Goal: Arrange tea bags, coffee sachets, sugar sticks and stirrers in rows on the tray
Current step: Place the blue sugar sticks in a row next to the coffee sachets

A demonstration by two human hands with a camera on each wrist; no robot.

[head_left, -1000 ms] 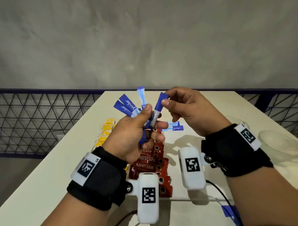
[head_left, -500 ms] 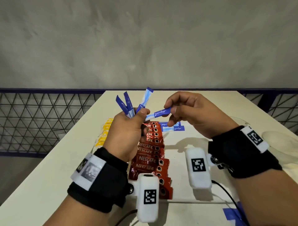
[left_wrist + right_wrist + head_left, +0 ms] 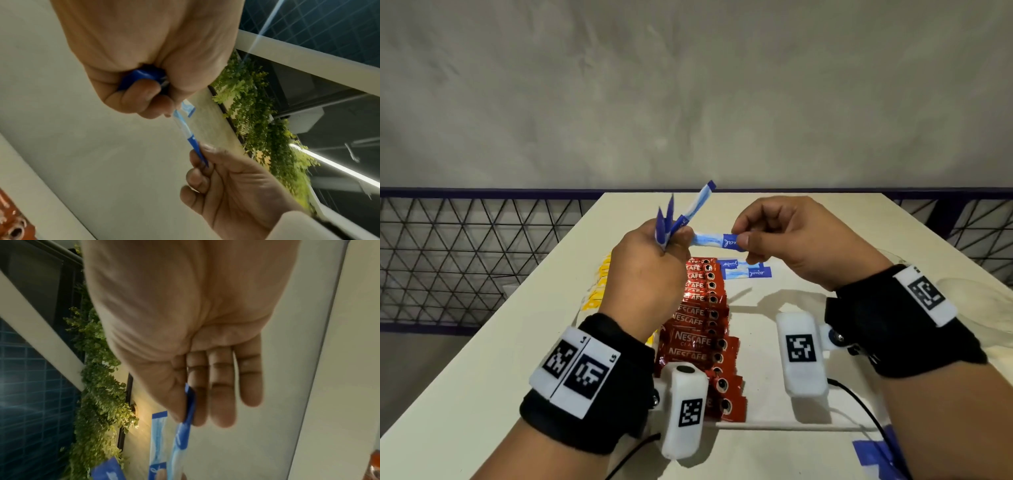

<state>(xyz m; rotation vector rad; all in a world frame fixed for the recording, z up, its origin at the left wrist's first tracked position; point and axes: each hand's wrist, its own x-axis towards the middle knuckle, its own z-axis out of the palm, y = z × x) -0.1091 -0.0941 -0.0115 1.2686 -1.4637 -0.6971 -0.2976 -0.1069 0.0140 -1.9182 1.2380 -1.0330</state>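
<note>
Blue-and-white sugar stick point(image 3: 717, 240) held level at frame centre in the head view, above the tray point(image 3: 774, 426), pinched at its dark-blue end between thumb and forefinger of the right hand point(image 3: 787, 240). Its pale end touching the left hand point(image 3: 650, 270), which is clenched around a fan of more sugar sticks point(image 3: 681, 216) pointing up and right. Below, on the tray: a column of red Nescafe coffee sachets point(image 3: 698, 329), two sugar sticks point(image 3: 746, 269) lying flat just right of its top, yellow tea bags point(image 3: 597, 291) left of it, mostly behind the left wrist.

Seen only from the left wrist: stick ends poking out under the curled fingers point(image 3: 141, 92). Seen only from the right wrist: the other three fingers point(image 3: 222, 386) straight and loose beside the pinch.
</note>
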